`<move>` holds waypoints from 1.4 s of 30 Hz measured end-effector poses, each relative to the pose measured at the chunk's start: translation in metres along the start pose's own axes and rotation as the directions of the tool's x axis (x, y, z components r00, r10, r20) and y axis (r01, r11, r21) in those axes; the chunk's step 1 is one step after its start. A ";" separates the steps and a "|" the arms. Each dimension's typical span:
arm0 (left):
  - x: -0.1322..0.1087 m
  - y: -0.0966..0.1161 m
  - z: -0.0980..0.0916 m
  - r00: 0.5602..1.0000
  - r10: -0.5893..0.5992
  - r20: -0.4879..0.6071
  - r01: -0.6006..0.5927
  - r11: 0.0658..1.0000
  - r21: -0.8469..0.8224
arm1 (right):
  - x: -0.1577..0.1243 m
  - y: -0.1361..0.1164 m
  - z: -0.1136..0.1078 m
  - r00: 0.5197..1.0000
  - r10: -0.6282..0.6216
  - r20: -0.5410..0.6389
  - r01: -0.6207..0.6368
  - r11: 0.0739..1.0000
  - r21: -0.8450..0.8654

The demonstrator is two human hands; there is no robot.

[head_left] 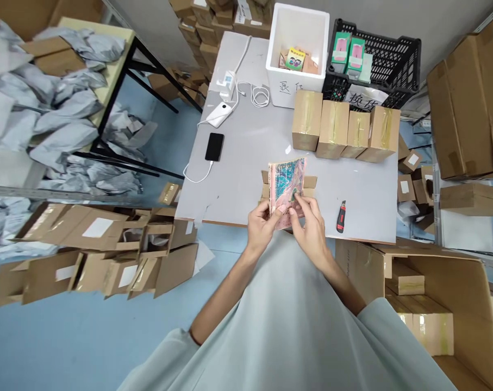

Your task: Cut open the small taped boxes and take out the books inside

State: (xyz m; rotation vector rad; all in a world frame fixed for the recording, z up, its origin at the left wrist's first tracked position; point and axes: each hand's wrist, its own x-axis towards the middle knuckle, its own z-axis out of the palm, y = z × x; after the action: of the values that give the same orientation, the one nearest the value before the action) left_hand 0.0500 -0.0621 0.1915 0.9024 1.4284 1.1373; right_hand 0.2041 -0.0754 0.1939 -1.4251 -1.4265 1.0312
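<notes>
A thin, flat pink and blue printed piece (287, 179), like a card or small packet, is held up at the table's front edge. My left hand (263, 225) grips its lower left side between thumb and fingers. On its lower right, my right hand (310, 224) pinches it, fingertips on the printed face. Directly behind it, partly hidden, an open cardboard box (310, 183) shows its flaps. To the right of my right hand lies a red and black utility knife (341, 217) on the table.
Several taped boxes (334, 127) line the table's back right. Behind them stand a white foam bin (276, 87) and a black crate (397, 65). A phone (214, 146) and cables lie left. A large carton (470, 304) stands right; opened boxes (95, 222) and bagged parcels (62, 98) fill the left.
</notes>
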 end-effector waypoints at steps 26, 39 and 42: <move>0.054 0.011 -0.175 0.866 -0.152 0.477 0.266 0.947 -0.180 | 0.005 -0.057 0.088 0.948 0.316 0.034 -0.308 0.887 0.344; 0.078 0.012 -0.201 0.862 -0.089 0.500 0.214 0.956 -0.198 | -0.014 -0.052 0.139 0.895 0.409 -0.179 -0.295 0.842 0.452; 0.077 0.014 -0.192 0.887 0.002 0.462 0.079 0.984 -0.157 | -0.010 -0.047 0.137 0.871 0.345 -0.349 -0.233 0.916 0.326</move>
State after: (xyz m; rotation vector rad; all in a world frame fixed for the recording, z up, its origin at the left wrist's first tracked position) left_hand -0.1527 -0.0183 0.1842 0.9402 0.9380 0.9194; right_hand 0.0592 -0.0840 0.1972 -1.5625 -0.7527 1.0019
